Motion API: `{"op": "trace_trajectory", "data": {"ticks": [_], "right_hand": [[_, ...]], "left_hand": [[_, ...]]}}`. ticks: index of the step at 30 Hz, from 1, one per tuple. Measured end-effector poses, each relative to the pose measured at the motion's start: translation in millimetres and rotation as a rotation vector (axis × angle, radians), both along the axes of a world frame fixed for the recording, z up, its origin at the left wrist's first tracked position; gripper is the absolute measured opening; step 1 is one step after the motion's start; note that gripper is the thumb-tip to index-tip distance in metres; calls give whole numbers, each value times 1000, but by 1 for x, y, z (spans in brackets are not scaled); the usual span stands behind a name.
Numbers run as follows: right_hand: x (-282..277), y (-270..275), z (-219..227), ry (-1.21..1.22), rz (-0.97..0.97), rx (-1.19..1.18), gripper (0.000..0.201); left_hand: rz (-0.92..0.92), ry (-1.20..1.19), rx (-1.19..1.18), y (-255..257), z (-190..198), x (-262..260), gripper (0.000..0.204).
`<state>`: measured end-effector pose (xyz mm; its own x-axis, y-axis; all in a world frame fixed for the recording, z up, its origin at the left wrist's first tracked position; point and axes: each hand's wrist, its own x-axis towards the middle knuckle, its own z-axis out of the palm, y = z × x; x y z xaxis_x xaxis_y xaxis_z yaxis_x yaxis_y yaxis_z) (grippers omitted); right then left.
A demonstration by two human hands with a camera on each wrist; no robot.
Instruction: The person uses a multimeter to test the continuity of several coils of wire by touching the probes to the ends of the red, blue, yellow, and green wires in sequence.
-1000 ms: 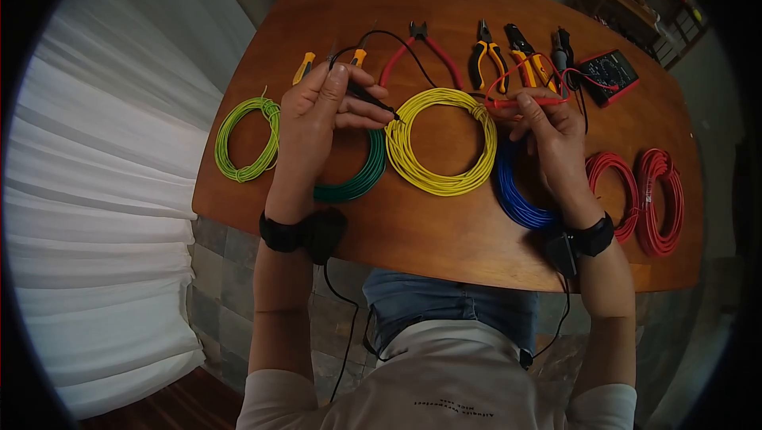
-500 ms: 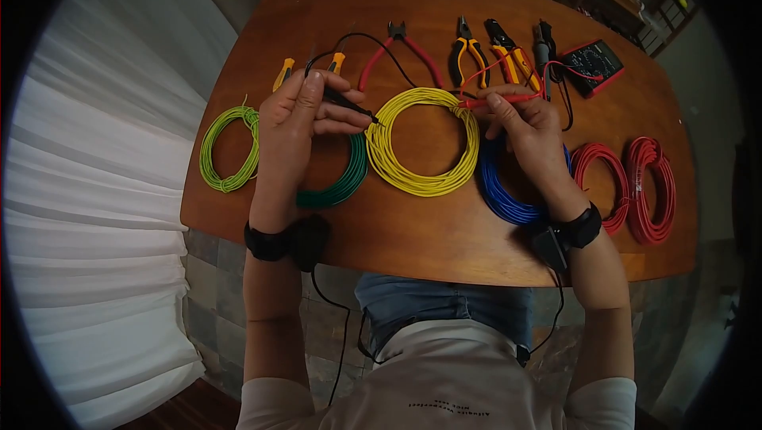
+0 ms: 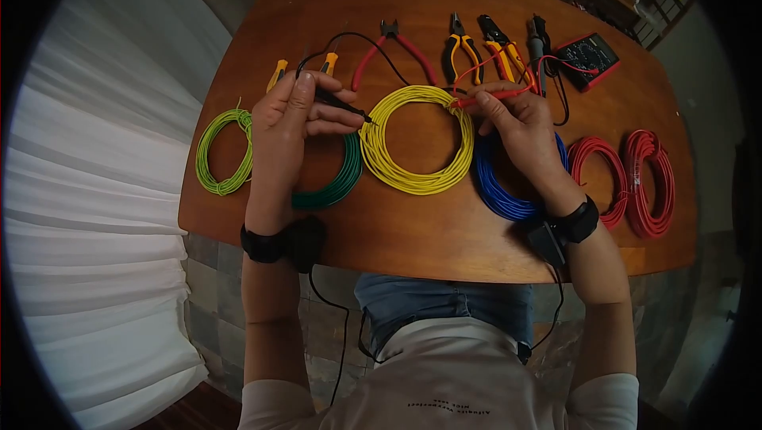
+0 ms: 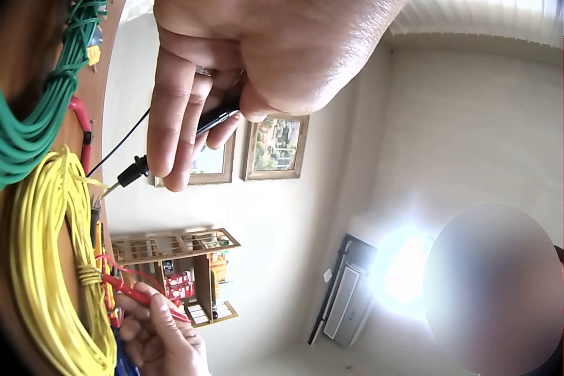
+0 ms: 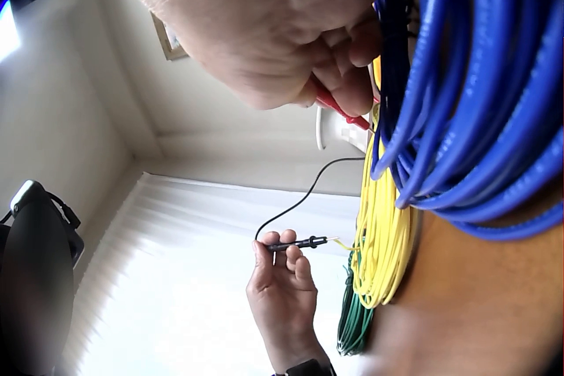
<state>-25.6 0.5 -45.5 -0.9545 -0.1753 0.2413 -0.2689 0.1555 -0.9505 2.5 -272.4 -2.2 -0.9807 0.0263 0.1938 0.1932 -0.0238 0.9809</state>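
Observation:
My left hand pinches a black test probe between thumb and fingers. The probe's metal tip meets a short free end of the yellow wire coil at its left side. My right hand grips a red test probe, which points left. Its tip is right at the bundled upper right part of the yellow coil. Thin leads run from the probes; the red one leads to a black and red multimeter at the back right. The yellow coil lies flat on the table between both hands.
A light green coil and a dark green coil lie left; a blue coil and red coils lie right. Red-handled cutters, pliers, a wire stripper and yellow-handled screwdrivers line the back.
The head view has shifted, so the table and its contents appear further left. Both hands keep their hold on the probes, with the tips staying at the yellow coil.

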Motion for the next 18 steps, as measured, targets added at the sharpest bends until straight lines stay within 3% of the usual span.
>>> {"op": "trace_trajectory", "data": {"ticks": [16,18], "right_hand": [[0,2,0,1,-36,-12,21],[2,1,3,23,-79,-63,21]], "left_hand": [[-5,21,-4,-1,-1,-1,35],[28,108,101,-3,1,-1,35]]}}
